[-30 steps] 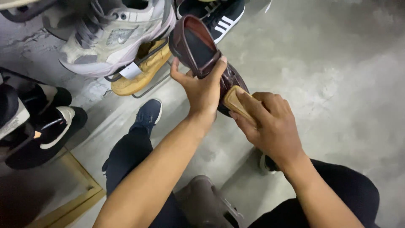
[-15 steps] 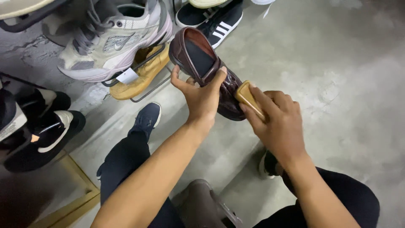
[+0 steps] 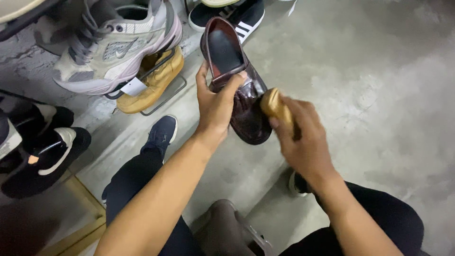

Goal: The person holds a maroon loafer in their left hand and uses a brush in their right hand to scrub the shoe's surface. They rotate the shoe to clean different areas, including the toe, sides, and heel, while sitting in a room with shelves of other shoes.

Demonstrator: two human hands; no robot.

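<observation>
Left hand (image 3: 215,106) clamps shoe (image 3: 237,85) at opening, steadying toe toward right hand (image 3: 303,142), which grips brush (image 3: 276,106) against toe.

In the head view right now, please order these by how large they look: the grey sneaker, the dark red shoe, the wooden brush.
1. grey sneaker
2. dark red shoe, though it is held nearer the camera, so this is unsure
3. wooden brush, partly covered by the right hand

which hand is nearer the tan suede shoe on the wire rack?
Left. The left hand, gripping the dark maroon leather loafer, sits just right of the tan suede shoe; the right hand, holding a wooden brush, is farther right.
</observation>
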